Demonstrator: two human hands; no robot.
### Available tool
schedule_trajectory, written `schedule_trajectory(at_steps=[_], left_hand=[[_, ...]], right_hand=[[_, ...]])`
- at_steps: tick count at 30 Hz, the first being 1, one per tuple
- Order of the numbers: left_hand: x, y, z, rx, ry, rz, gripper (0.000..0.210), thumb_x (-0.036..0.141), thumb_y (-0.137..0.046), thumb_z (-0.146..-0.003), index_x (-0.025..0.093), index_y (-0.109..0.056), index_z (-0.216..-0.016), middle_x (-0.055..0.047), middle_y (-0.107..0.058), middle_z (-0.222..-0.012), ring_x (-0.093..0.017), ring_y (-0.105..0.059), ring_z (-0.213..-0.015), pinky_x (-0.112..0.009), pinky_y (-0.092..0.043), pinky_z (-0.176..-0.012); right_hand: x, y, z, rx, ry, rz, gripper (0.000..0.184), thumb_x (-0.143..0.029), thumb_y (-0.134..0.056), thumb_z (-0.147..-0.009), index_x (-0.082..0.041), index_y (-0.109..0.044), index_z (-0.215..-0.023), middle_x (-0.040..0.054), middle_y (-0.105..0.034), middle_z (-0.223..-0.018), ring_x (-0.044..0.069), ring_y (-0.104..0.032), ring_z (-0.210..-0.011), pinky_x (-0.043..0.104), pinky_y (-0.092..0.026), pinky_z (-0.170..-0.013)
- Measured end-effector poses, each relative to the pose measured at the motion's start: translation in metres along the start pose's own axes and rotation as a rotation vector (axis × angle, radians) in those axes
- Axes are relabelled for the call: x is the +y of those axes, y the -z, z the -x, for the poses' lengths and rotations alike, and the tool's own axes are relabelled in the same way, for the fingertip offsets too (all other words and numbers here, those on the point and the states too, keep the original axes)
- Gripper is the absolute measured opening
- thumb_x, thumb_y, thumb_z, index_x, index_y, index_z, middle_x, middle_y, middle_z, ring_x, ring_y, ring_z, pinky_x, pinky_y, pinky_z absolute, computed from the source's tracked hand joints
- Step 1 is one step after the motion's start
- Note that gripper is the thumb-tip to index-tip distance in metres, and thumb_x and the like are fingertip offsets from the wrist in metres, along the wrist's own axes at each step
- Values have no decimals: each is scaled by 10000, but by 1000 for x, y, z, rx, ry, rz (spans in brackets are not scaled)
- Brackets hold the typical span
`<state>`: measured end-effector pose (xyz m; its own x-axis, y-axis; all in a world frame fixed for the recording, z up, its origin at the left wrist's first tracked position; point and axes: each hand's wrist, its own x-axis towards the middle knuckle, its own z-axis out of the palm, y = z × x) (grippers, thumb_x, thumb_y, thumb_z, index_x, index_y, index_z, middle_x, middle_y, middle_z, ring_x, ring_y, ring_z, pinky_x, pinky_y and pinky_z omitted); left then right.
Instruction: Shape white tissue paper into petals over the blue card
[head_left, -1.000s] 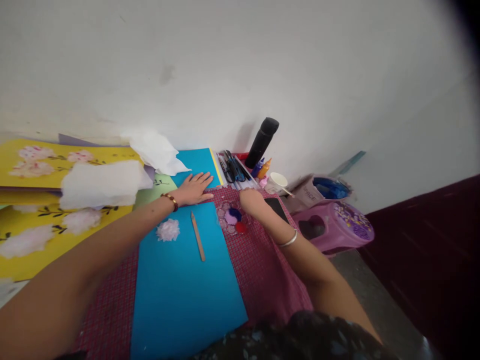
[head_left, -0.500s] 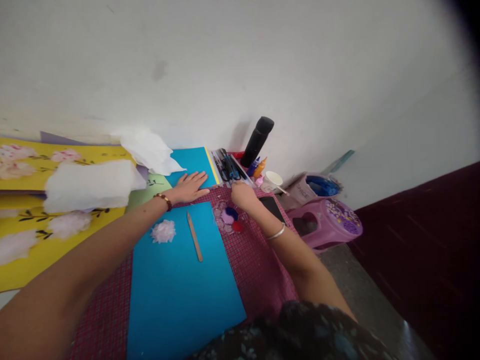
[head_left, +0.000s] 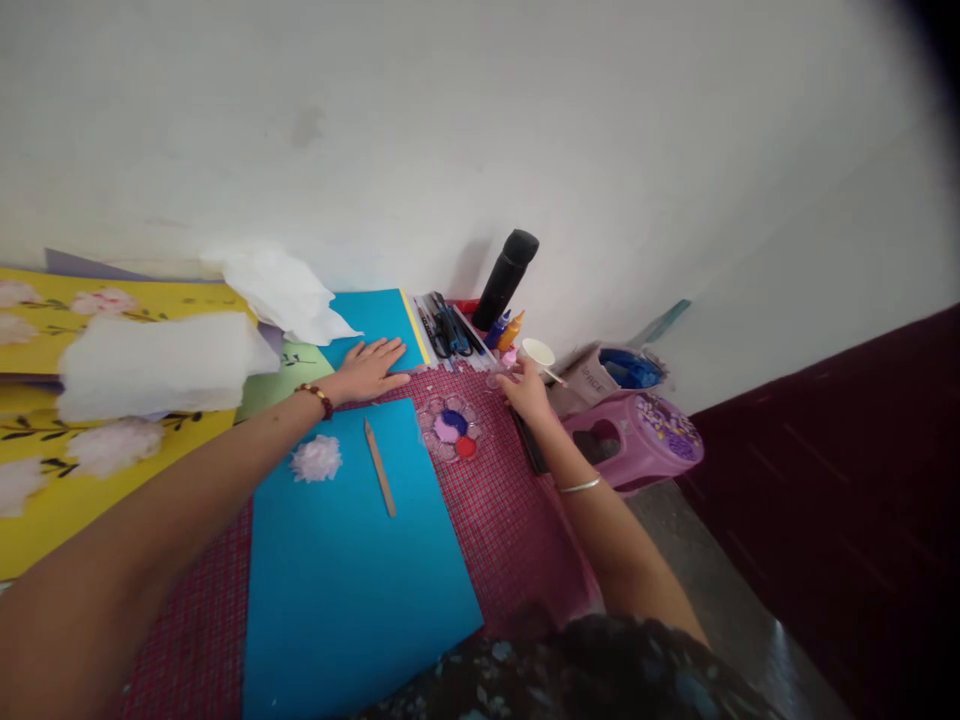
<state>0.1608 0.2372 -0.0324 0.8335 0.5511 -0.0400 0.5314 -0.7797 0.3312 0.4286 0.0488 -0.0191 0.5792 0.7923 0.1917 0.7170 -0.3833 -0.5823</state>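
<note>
My left hand lies flat with fingers spread, resting at the edge of the blue sheet at the back. My right hand is low over the table's right side, beside the white cup and a small pink bottle. Its fingers are bent towards a small, clear pinkish thing that I cannot make out. Before me a blue sheet carries a pale pink paper flower and a pointed wooden stick. Beside it sits a clear flower-shaped palette with purple, dark blue and red paint.
Behind stand a black flask, blue and orange paint bottles and a tray of pens and scissors. Yellow sheets with flowers and white tissue lie left. A pink stool and a bin stand right.
My right hand has moved right and towards me, from the pen tray to beside the cup, uncovering the palette. My left hand stays flat. The view has shifted slightly.
</note>
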Motion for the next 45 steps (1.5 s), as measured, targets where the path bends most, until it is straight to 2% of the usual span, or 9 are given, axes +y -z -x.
schedule_trajectory(at_steps=[4, 7, 11, 14, 21, 26, 36, 40, 45], left_hand=[[23, 12, 0, 170, 4, 114, 875, 597, -446, -888, 89, -199, -1555, -165, -223, -1624, -302, -213, -1502, -453, -205, -1228], [61, 21, -9, 293, -127, 458, 918, 444, -675, -752, 101, -303, -1518, -179, -329, -1577, -319, -342, -1440, -431, -294, -1192], [94, 22, -22, 280, -98, 777, 429, 266, -644, -738, 135, -647, -1146, -115, -696, -1145, -254, -642, -1052, -371, -501, -955], [86, 20, -21, 281, 8, 837, 209, 258, -617, -756, 127, -655, -913, -78, -706, -842, -207, -662, -807, -334, -539, -777], [49, 32, 9, 243, 173, 977, 291, 280, -655, -752, 120, -609, -990, -48, -671, -752, -156, -640, -633, -285, -521, -640], [41, 34, 16, 248, 209, 1041, 339, 321, -681, -731, 119, -611, -994, -43, -667, -747, -167, -645, -643, -304, -526, -666], [26, 19, 20, 308, 209, 1035, 410, 395, -700, -670, 133, -623, -976, -23, -650, -717, -182, -633, -664, -309, -505, -679], [22, 20, 22, 293, 207, 1028, 417, 402, -705, -673, 133, -631, -983, -37, -667, -731, -196, -643, -690, -322, -507, -698], [18, 21, 24, 295, 201, 1040, 400, 393, -704, -682, 150, -631, -990, -38, -678, -763, -193, -646, -704, -321, -514, -704]], right_hand=[[-27, -9, -5, 90, 77, -107, 349, -342, -577, -827, -125, -596, -1099, 137, -678, -1038, 226, -626, -867, 398, -534, -815], [-56, -11, -1, 70, 167, -197, 314, -393, -624, -805, -152, -616, -1006, 78, -664, -929, 183, -592, -747, 356, -526, -749], [-76, -16, -4, -40, 305, -441, 423, -336, -585, -838, -189, -553, -1233, 86, -663, -1142, 183, -645, -927, 322, -531, -830], [-65, -23, -18, 92, 31, -308, 447, -242, -409, -906, -165, -479, -1341, 117, -632, -1268, 203, -611, -1139, 357, -497, -963], [-41, -51, -40, 210, -299, -40, 455, -238, -370, -959, -11, -494, -1333, 298, -562, -1318, 364, -509, -1302, 517, -386, -1078], [-50, -70, -50, 200, -392, 65, 345, -320, -509, -984, -160, -565, -1285, 146, -597, -1300, 256, -608, -1150, 466, -515, -968], [-73, -95, -75, 186, -358, 99, 347, -327, -493, -993, -158, -568, -1287, 138, -609, -1287, 243, -618, -1133, 450, -519, -962], [-49, -69, -62, 84, -226, 103, 417, -210, -332, -983, -85, -587, -1288, 223, -603, -1326, 283, -567, -1252, 399, -450, -1032], [-13, -33, -50, -246, -58, 90, 274, -68, -518, -768, -178, -757, -845, 69, -770, -967, 219, -702, -952, 310, -510, -912]])
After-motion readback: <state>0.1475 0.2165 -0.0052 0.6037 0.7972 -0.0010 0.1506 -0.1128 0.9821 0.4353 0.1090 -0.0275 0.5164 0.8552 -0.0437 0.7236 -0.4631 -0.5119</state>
